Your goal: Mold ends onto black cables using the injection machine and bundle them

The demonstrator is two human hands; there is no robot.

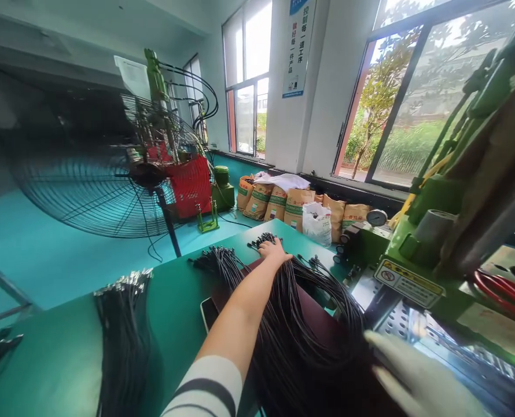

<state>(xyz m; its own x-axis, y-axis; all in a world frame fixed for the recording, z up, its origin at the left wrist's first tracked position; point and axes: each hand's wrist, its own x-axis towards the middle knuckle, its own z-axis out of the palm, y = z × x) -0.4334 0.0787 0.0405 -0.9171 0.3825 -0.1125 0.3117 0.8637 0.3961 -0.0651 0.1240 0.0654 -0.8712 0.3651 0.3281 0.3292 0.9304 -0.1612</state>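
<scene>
My left hand [273,252], bare, reaches far across the table. Its spread fingers rest at the connector ends of a bundle of black cables [286,289], the thumb pointing right. My right hand [418,370], in a pale glove, is at the lower right, somewhat blurred. Its two visible fingertips are apart beside the dark cables, with nothing seen between them. More black cables [348,301] curve along the right side of the pile, over a dark red surface [316,318]. A separate cable bundle [125,336] with shiny metal ends lies on the left.
Under the cables is a green table [175,313], with a phone-like object [208,313] partly beneath them. A green machine [431,249] with a pressure gauge [376,218] stands close on the right. A large fan [96,197] is left; sacks [294,205] line the wall.
</scene>
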